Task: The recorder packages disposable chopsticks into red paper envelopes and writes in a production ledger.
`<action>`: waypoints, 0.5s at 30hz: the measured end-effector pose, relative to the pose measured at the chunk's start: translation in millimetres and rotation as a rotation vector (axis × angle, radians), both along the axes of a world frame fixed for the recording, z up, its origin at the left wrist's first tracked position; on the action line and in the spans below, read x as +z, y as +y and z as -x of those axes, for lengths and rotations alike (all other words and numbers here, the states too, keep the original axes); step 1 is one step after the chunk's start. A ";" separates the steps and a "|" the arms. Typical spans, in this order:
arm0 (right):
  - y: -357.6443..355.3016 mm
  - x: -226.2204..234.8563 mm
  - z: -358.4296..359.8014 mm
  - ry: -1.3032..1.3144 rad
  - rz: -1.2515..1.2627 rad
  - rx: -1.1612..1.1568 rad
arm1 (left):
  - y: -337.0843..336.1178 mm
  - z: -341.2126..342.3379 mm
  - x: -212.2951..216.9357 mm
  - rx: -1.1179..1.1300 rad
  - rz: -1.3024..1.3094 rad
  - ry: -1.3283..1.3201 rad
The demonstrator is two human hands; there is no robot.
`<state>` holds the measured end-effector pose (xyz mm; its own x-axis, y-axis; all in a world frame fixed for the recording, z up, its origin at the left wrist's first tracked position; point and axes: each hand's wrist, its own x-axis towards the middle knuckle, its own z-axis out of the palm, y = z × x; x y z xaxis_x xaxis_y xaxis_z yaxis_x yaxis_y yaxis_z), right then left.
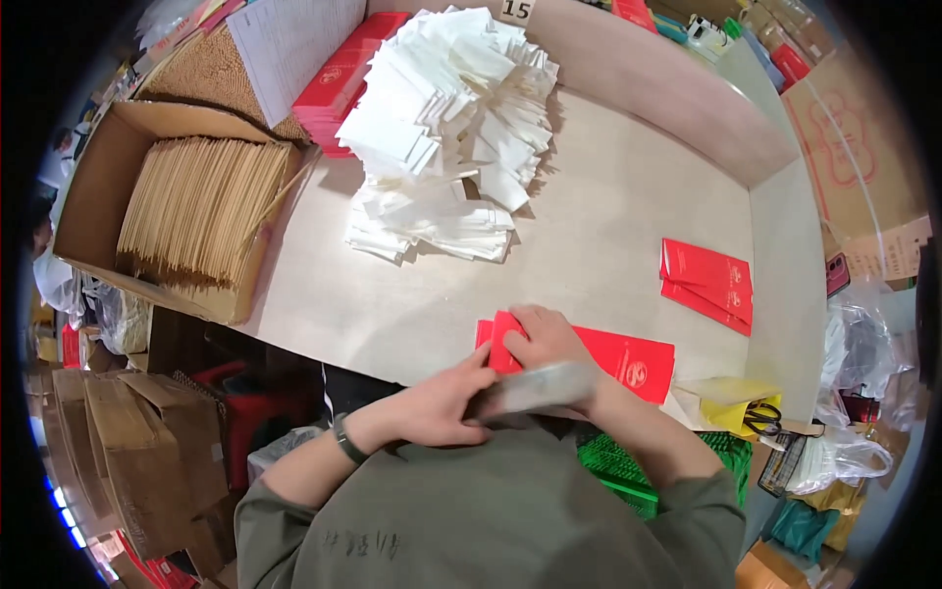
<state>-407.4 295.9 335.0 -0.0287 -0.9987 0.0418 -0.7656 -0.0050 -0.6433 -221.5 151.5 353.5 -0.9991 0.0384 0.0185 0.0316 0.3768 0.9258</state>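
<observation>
At the table's near edge my left hand (446, 398), with a dark wristband, has its fingers closed around a blurred whitish flat piece (540, 387), whose kind I cannot make out. The piece reaches across in front of my right wrist. My right hand (548, 339) is curled on a small upright red paper piece (503, 346), gripping it next to my left fingertips. Under the right hand and forearm lies a long red printed envelope (633, 365). Part of it is hidden by my arm. To the right rest several red envelopes (708, 280), overlapping.
A big heap of white folded papers (461, 118) stands at the back, beside a red envelope stack (343, 83). A carton (177, 285) of upright brown cards is at left. Low partitions (677, 93) bound the table. Black-handled scissors (761, 419) and a green basket (618, 481) are at lower right.
</observation>
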 end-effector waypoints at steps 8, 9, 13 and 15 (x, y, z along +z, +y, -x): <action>-16.8 15.8 -35.0 0.252 -0.160 -0.366 | -48.0 -21.9 -12.6 0.726 0.285 -0.523; -19.9 11.6 -38.3 0.233 -0.381 -0.379 | -47.8 -24.3 -20.8 0.666 0.324 -0.439; -27.7 2.4 -42.6 0.194 -0.302 -0.454 | -36.5 -29.9 -34.7 0.553 0.367 -0.261; -31.3 6.3 -35.7 0.105 -0.302 -0.497 | -44.7 -34.4 -34.2 0.479 0.399 -0.255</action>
